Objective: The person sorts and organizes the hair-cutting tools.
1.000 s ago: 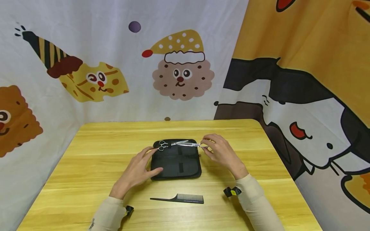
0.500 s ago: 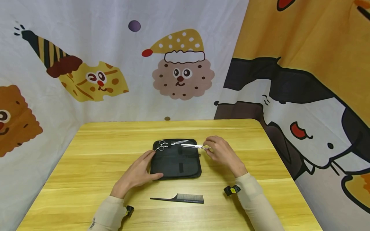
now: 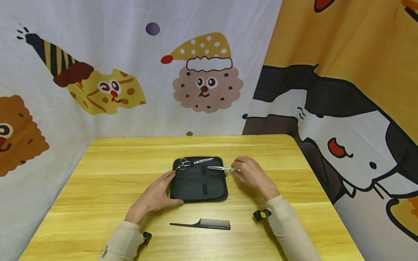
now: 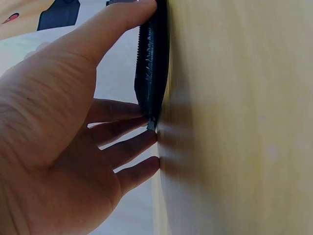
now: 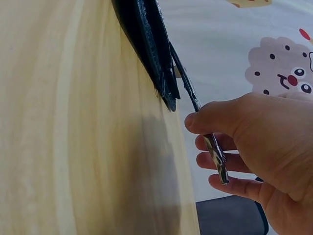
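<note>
A black zip case (image 3: pixel 189 188) lies opened flat on the table. Along its far side sits a pair of silver scissors (image 3: pixel 202 161), finger rings to the left. My right hand (image 3: pixel 253 175) pinches a second pair of scissors (image 3: pixel 218 168) by the handle, and their blades point left over the right half of the case. In the right wrist view these scissors (image 5: pixel 215 154) slant between thumb and fingers, tips close to the case edge. At the case's left side rests my left hand (image 3: pixel 153 195), thumb on the near edge and fingers fairly straight against the side.
A black tail comb (image 3: pixel 213 224) lies on the wooden table (image 3: pixel 98 195) in front of the case, teeth facing away. Behind the table hangs a printed curtain (image 3: pixel 130 47). A small black device (image 3: pixel 262 215) sits at the right wrist.
My right hand has drawn the held scissors slightly to the right and nearer, off the other pair, over the case's middle. The left hand has slid slightly down the case's left edge.
</note>
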`<action>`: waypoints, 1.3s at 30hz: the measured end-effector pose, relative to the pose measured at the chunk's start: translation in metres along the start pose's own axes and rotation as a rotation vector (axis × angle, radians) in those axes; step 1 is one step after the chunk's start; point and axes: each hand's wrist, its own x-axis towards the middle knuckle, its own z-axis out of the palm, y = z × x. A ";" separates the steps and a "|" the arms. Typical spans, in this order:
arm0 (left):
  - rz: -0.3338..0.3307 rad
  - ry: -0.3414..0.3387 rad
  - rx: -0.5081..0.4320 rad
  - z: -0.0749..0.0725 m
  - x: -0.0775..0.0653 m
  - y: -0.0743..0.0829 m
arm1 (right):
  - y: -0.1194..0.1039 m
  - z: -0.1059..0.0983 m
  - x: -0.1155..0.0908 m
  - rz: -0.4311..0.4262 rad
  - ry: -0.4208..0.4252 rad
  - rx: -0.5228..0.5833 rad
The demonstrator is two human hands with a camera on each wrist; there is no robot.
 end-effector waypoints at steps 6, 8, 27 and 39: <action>0.006 -0.008 0.009 0.000 0.000 -0.001 | 0.001 0.002 -0.001 0.010 -0.016 0.001; 0.004 -0.012 0.011 0.001 0.001 -0.001 | 0.001 0.003 -0.001 0.009 -0.019 0.007; 0.012 -0.005 0.019 0.001 0.001 -0.002 | -0.005 0.013 0.012 -0.014 -0.052 0.091; 0.007 -0.013 0.017 0.002 0.002 -0.004 | -0.009 0.015 0.022 -0.045 -0.057 0.089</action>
